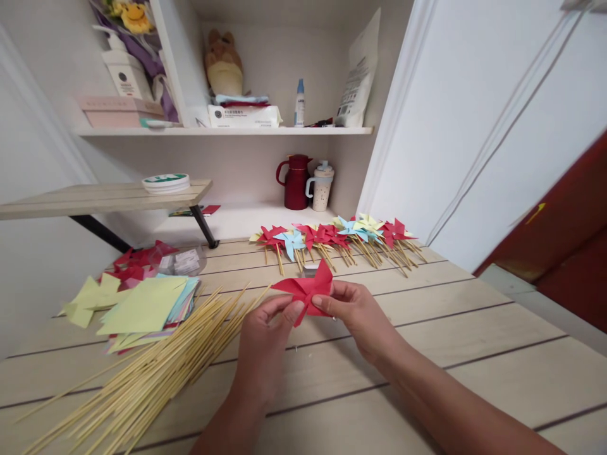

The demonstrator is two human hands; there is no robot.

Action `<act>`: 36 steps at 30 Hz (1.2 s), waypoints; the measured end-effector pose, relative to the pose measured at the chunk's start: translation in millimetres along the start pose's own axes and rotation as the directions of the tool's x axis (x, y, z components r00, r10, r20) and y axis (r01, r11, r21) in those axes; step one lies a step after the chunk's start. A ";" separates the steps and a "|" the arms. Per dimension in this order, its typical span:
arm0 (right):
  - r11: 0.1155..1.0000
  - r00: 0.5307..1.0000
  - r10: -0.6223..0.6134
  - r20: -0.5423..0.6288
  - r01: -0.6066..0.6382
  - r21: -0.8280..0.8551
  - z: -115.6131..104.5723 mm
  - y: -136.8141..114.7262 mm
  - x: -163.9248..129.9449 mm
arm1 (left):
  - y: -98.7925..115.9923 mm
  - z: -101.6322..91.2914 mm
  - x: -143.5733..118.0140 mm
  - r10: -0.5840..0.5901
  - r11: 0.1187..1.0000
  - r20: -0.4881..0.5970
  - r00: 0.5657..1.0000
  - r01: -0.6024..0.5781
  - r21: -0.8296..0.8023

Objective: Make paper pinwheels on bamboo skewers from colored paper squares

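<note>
A red paper pinwheel head (309,287) is held just above the wooden table (474,328), near its middle. My left hand (263,341) pinches its lower left part with thumb and fingers. My right hand (353,309) grips its right side from the other direction. No stick is attached to this red piece that I can see. A heap of bamboo skewers (156,366) lies to the left of my left hand, fanning toward the front left corner.
A row of finished pinwheels (336,240) in red, blue and yellow lies at the back of the table. Stacked paper squares (147,306) and red cut pieces (137,262) sit at the left. A red jug (295,182) and a mug (321,186) stand on the shelf behind.
</note>
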State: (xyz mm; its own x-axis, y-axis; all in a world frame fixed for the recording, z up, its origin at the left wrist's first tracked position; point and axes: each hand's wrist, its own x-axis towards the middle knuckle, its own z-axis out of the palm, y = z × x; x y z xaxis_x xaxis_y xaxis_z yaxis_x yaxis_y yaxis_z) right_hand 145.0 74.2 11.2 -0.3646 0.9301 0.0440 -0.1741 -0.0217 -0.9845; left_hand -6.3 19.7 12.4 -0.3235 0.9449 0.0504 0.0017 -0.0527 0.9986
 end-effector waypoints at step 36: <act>0.689 0.875 -0.482 0.051 0.414 -0.595 0.5 9.3 -3.4 | -7.2 -5.4 6.8 -0.121 0.984 -0.183 0.976 0.094 -0.153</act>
State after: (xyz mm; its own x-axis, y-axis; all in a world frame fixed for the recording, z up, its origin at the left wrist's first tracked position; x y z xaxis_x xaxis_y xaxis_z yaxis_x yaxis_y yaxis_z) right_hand 144.2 70.6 2.0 -0.2817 0.8053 0.5216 0.2728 0.5884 -0.7611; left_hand -13.6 24.8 5.4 -0.4892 0.8690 -0.0748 -0.1738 -0.0130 0.9847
